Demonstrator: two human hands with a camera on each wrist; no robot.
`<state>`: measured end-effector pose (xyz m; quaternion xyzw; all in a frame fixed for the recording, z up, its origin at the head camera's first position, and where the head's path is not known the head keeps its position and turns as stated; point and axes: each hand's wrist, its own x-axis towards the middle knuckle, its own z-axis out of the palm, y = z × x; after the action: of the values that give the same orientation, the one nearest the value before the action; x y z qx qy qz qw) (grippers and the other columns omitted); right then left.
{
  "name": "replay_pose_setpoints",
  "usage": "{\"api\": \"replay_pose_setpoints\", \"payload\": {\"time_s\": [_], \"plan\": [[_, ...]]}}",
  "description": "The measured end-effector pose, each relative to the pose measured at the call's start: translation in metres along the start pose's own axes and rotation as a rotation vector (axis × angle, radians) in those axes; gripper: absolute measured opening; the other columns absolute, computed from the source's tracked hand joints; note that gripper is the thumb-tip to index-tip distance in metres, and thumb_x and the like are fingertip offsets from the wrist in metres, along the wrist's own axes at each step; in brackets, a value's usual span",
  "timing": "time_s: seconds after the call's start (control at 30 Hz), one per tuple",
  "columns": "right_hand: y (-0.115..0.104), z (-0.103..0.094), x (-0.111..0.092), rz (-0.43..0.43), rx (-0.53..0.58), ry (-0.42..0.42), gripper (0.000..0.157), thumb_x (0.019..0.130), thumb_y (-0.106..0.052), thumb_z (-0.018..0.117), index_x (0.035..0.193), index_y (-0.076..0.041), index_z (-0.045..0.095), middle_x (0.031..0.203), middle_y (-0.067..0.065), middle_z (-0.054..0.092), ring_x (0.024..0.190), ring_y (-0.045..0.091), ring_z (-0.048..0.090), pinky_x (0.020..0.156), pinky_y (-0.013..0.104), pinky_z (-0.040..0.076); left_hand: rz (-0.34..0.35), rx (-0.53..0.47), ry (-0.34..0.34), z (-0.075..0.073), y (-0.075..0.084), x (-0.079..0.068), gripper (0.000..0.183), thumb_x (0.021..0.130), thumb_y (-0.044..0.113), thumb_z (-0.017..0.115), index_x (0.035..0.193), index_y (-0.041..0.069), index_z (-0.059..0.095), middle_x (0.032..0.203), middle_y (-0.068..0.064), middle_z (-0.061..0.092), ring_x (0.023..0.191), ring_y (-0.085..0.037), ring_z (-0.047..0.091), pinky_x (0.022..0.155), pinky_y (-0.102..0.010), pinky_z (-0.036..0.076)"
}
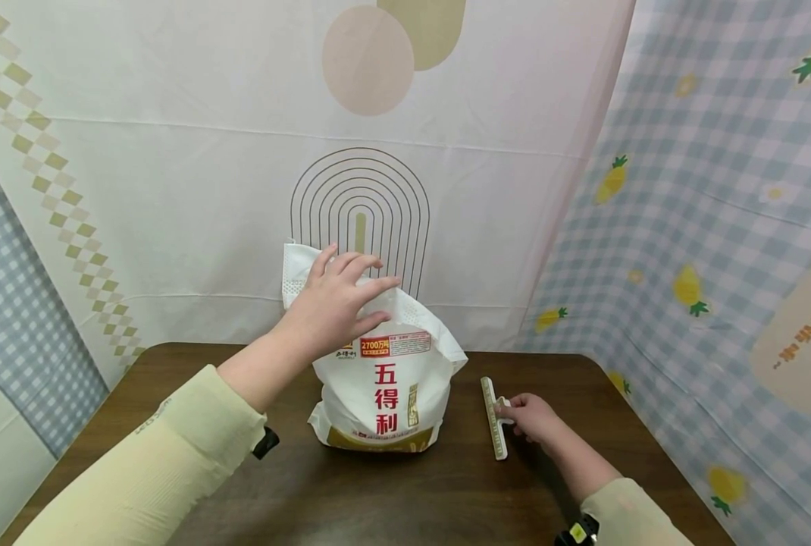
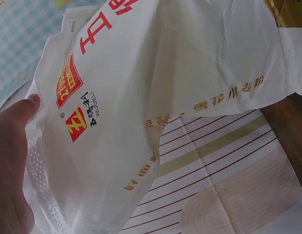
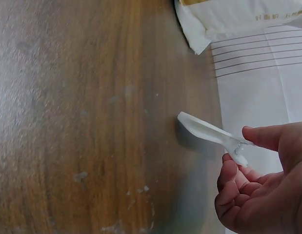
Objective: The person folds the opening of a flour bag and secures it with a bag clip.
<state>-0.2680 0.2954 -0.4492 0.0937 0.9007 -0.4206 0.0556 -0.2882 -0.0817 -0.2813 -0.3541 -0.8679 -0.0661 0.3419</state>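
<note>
A white flour bag with red lettering and a gold lower band stands upright on the table, its top edge slanting down to the right. My left hand is at the upper part of the bag with fingers spread and loosely bent. In the left wrist view, the thumb lies right along the edge of the bag. To the right of the bag, my right hand pinches the handle of a long white bag clip between thumb and fingers. Close over the wood, the clip points away from the palm.
Under everything is a dark brown wooden table with rounded back corners. A patterned white cloth hangs behind it, and a blue checked cloth with pineapples hangs on the right.
</note>
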Motion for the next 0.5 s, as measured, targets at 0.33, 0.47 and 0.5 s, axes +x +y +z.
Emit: {"api": "replay_pose_setpoints", "payload": {"time_s": [0.33, 0.47, 0.5], "plan": [[-0.022, -0.007, -0.007, -0.06, 0.06, 0.031, 0.03, 0.092, -0.019, 0.068, 0.102, 0.007, 0.057, 0.082, 0.011, 0.06, 0.068, 0.021, 0.056, 0.057, 0.031, 0.043, 0.007, 0.006, 0.006, 0.001, 0.0, 0.002, 0.046, 0.089, 0.039, 0.073, 0.133, 0.029, 0.062, 0.138, -0.006, 0.05, 0.131, -0.031, 0.042, 0.117, -0.058, 0.016], [-0.03, -0.009, -0.009, -0.088, 0.07, 0.039, 0.03, 0.092, -0.018, 0.068, 0.103, 0.007, 0.056, 0.081, 0.012, 0.06, 0.07, 0.022, 0.057, 0.059, 0.03, 0.042, 0.002, 0.006, 0.0, 0.0, 0.0, 0.002, 0.046, 0.09, 0.039, 0.073, 0.133, 0.029, 0.063, 0.138, -0.006, 0.05, 0.131, -0.03, 0.042, 0.117, -0.057, 0.016], [-0.032, -0.01, -0.01, -0.097, 0.069, 0.038, 0.031, 0.092, -0.018, 0.068, 0.104, 0.008, 0.056, 0.08, 0.011, 0.059, 0.069, 0.022, 0.056, 0.059, 0.03, 0.042, 0.0, 0.006, -0.001, 0.0, 0.0, 0.003, 0.046, 0.09, 0.039, 0.073, 0.133, 0.029, 0.063, 0.138, -0.006, 0.05, 0.131, -0.03, 0.043, 0.117, -0.057, 0.016]]}}
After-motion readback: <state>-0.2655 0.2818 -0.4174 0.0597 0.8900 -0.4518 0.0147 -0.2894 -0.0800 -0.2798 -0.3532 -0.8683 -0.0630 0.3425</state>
